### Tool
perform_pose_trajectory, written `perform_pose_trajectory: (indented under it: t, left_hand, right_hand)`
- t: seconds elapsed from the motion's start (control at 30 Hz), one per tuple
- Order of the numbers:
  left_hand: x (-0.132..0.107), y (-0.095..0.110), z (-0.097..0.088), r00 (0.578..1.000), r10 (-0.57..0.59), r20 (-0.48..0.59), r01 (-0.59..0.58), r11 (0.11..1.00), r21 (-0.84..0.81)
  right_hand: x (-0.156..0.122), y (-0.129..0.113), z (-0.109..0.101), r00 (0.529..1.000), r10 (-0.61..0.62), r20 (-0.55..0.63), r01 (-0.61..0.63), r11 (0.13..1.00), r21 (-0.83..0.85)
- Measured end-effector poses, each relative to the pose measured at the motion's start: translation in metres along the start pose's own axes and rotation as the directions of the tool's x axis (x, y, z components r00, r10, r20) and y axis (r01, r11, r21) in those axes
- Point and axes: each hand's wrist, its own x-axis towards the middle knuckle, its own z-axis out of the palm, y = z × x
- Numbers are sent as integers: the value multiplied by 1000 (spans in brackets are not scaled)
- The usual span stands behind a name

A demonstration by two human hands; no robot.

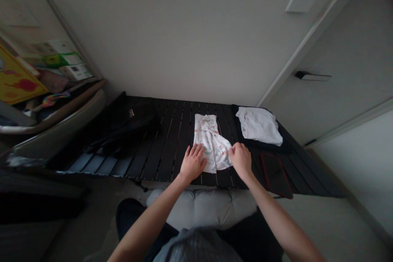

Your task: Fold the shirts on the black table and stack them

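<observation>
A small white garment [211,143] with a coloured print lies partly folded on a black slatted table [168,135]; its exact kind is not clear. My left hand [193,163] rests flat on its near left edge, fingers apart. On the other side, my right hand [241,159] pinches the right edge, where the cloth flares out towards it. The fingertips of that hand are partly hidden.
A folded white cloth [259,126] lies on dark fabric at the right. Nearer is a phone-like dark slab with a red edge [276,175]. A black bag-like item [132,120] sits at the left, and a cushioned grey seat [202,206] is below. Behind rises a wall [184,37].
</observation>
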Motion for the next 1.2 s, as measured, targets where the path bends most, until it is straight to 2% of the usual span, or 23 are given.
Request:
perform_pose_trajectory:
  t: [0.07,0.13,0.23,0.3,0.4,0.53,0.6,0.7,0.77,0.83,0.9,0.97,1.03,1.1,1.13,1.2]
  left_hand:
    - [0,1,0,1000,-1,-4,1,1000,-5]
    - [1,1,0,1000,-3,-6,3,1000,-11]
    - [2,2,-3,1000,-9,3,10,999,-34]
    - [1,1,-8,1000,-20,14,20,997,-68]
    - [-7,-4,-18,999,-22,32,26,991,-130]
    - [-30,-16,-36,989,91,115,-71,983,-171]
    - [-41,-23,-44,975,147,167,-119,979,-168]
    - [-55,-31,-53,957,188,223,-155,976,-155]
    - [-63,-33,-58,943,227,245,-192,968,-160]
    - [-71,-32,-61,933,260,250,-220,960,-175]
    - [-78,-28,-66,937,261,233,-218,956,-196]
    - [-83,-23,-73,944,258,206,-207,949,-240]
    - [-84,-19,-82,943,271,194,-199,925,-324]
    - [-75,-18,-91,952,251,178,-153,889,-432]
    - [-67,-20,-94,964,213,160,-111,867,-486]
    - [-40,-27,-97,993,74,87,-10,814,-581]
  right_hand:
    - [-7,-11,-8,998,-58,-37,58,998,14]
    - [-17,-25,-13,979,-200,-27,201,976,83]
    - [-39,-44,-14,877,-481,3,465,849,250]
    - [-53,-51,-12,815,-579,27,535,770,347]
    - [-65,-46,-15,794,-607,28,534,718,446]
    - [-56,-13,-23,791,-611,28,544,724,425]
    - [-51,5,-26,752,-649,115,568,726,387]
    - [-54,22,-28,659,-712,244,609,695,383]
    - [-63,23,-30,625,-737,257,634,672,384]
    - [-75,18,-31,621,-750,227,665,658,353]
    - [-84,11,-34,611,-767,196,702,639,315]
    - [-88,5,-40,576,-792,204,714,608,348]
    - [-83,3,-51,526,-815,242,668,572,475]
    - [-67,1,-65,500,-821,277,564,551,615]
    - [-55,-1,-72,505,-815,283,509,546,666]
    - [-25,-7,-81,575,-778,254,431,552,714]
